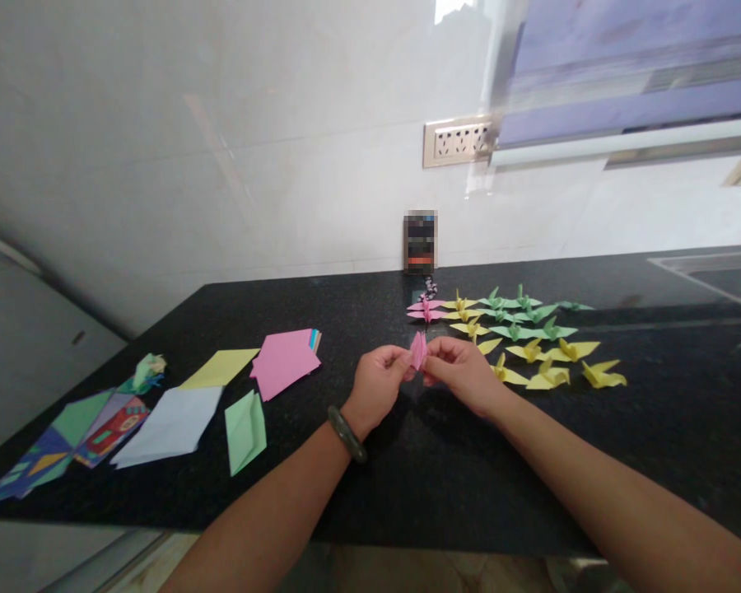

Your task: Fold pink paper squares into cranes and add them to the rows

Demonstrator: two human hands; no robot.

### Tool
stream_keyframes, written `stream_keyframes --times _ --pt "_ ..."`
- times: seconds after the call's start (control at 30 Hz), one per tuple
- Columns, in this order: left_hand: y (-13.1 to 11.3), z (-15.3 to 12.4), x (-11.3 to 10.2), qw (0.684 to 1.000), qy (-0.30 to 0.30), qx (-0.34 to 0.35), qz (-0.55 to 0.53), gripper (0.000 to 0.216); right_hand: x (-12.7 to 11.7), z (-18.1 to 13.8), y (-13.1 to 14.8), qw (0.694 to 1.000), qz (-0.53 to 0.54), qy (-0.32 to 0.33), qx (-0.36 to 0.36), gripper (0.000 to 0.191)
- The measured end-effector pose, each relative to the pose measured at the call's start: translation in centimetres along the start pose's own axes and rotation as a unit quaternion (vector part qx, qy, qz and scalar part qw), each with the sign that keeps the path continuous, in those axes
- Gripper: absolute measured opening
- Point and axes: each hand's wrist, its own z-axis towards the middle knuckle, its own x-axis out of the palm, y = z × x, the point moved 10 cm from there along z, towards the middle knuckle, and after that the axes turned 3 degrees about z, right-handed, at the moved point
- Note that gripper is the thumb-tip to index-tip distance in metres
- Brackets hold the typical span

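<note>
A small folded pink paper piece (418,350) is held just above the black counter (469,469), pinched from both sides. My left hand (378,387) grips its left edge with closed fingers; a dark bangle sits on that wrist. My right hand (463,372) pinches its right edge. Just beyond my hands lie finished paper cranes: pink ones (426,310), green ones (519,317) and yellow ones (549,366).
To the left lie a stack of pink sheets (284,361), a yellow sheet (219,368), a white sheet (173,424), a folded green sheet (245,430) and patterned papers (80,432). A small dark box (421,241) stands against the white wall. A sink (716,276) is at far right.
</note>
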Motion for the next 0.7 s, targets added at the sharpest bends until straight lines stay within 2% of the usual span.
stream_keyframes --times 0.13,0.5,0.7 --pt "-0.2 0.1 -0.4 1.0 -0.02 0.009 0.01 0.02 -0.9 0.0 0.7 0.994 -0.087 -0.043 -0.048 0.014" --pt "-1.5 -0.2 -1.0 0.995 -0.054 0.063 0.051 0.007 -0.8 -0.1 1.3 0.977 -0.184 -0.043 -0.095 0.013" --pt "-2.3 -0.7 -1.0 0.991 -0.065 0.085 0.085 0.009 -0.8 -0.8 2.4 0.952 -0.255 -0.083 -0.148 0.013"
